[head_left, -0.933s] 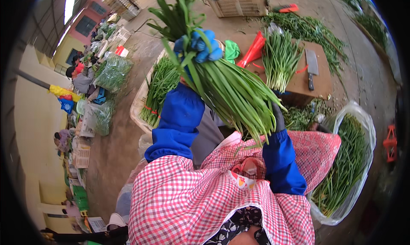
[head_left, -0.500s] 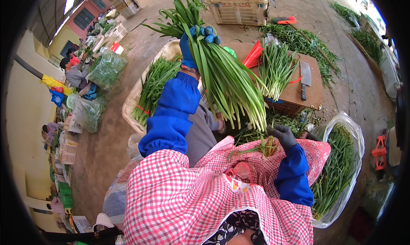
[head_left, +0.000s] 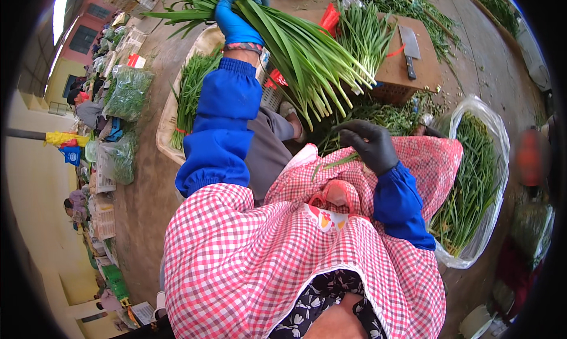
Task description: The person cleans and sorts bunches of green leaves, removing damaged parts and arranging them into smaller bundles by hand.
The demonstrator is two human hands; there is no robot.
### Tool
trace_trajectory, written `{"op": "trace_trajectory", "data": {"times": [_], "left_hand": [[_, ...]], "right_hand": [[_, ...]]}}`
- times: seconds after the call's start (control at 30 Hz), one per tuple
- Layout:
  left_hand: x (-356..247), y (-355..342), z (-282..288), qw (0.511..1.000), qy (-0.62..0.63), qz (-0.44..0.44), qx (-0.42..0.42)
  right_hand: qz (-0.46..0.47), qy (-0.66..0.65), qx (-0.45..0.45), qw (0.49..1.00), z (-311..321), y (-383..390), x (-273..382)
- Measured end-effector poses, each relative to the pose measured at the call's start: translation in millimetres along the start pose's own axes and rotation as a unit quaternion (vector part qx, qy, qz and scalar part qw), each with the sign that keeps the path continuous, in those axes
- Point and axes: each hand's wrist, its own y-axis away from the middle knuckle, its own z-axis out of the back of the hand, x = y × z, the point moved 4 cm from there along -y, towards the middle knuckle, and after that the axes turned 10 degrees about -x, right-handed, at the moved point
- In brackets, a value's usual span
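My left hand (head_left: 236, 21), in a blue glove, is closed round a big bunch of long green leafy stalks (head_left: 304, 52), raised with its pale ends toward the lower right. Below those ends my right hand (head_left: 369, 144), in a dark glove, has bent, parted fingers and nothing visible in them. Loose green leaves (head_left: 331, 161) lie near it on the checked pink apron (head_left: 266, 256) over my lap.
A pale crate (head_left: 166, 129) of bundled greens is left; a plastic-lined container (head_left: 499, 167) of greens is right. Ahead, a brown box (head_left: 407, 76) carries a cleaver (head_left: 409, 46) and another bunch (head_left: 366, 43). Co-workers (head_left: 88, 108) sit among bags along the left wall.
The bunch has risen up and to the left in the picture with my left hand. My right hand has left the stalks' lower ends and come up, fingers bent.
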Motion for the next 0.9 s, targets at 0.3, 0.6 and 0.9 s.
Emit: {"op": "trace_trajectory", "data": {"times": [0.3,0.6,0.9], "left_hand": [[6.4,-13.7,9.8,0.999,-0.042,0.006,-0.013],[33.2,16.4,-0.6,0.994,-0.045,-0.001,-0.097],[24.1,9.9,14.5,0.992,0.002,-0.017,-0.127]], "right_hand": [[0.019,0.006,-0.113,0.993,-19.2,-9.4,-26.3],[0.121,0.194,-0.26,0.938,-27.3,-56.3,-20.9],[0.036,-0.074,-0.069,0.994,4.7,-23.9,-41.0]]}}
